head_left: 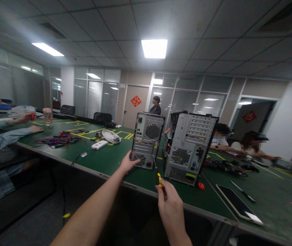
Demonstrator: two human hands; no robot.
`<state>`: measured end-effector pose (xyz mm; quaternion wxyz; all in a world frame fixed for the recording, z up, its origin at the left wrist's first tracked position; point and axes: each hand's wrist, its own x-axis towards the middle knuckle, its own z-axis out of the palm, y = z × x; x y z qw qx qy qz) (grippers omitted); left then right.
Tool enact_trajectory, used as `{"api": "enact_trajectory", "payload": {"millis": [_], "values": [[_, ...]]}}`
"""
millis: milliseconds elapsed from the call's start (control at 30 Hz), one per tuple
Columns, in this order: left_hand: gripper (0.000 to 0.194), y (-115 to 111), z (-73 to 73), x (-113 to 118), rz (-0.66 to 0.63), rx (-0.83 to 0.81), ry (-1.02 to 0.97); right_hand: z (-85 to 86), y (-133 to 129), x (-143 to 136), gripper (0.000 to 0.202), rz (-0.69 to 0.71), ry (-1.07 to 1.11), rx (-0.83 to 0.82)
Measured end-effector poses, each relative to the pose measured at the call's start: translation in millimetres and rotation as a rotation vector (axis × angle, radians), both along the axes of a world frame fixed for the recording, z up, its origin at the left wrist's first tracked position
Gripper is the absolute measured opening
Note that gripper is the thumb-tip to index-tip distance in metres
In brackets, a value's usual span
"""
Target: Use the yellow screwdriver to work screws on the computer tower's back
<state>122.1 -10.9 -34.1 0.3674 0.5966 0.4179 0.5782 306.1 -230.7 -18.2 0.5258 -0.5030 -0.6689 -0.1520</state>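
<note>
A small computer case (148,145) stands upright on the green table, its rear panel facing me. My left hand (127,164) grips its lower left edge, the thumb lying across the panel by the fan grille and the other fingers partly hidden at the side. In my right hand (170,198) is a screwdriver (158,177) with a black and yellow handle, pinched between thumb and fingers. Its shaft points up to the lower right edge of the rear panel; whether the tip sits in a screw is too small to tell. A larger computer case (186,148) stands close on the right.
Tangled cables (58,139), a white power strip (99,145) and a white round basket (111,136) lie left. A red object (200,185), a phone (238,203), a pen-like tool (243,192) and black cables (230,166) lie right. Other people sit at both sides.
</note>
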Motion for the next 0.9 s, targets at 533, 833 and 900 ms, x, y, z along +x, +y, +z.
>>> {"api": "enact_trajectory", "payload": {"millis": [533,833,900], "values": [[0.085,-3.9,4.0,1.2,0.001,-0.003,-0.009,0.0,0.2,-0.5,0.029,0.003,0.057,-0.043],[0.087,2.1,-1.7,-0.1,0.005,-0.017,-0.001,4.0,0.8,2.4,0.029,0.013,0.058,-0.015],[0.088,4.7,-3.8,-0.3,0.014,-0.019,-0.005,4.5,0.4,3.2,0.030,0.023,0.060,-0.026]]}}
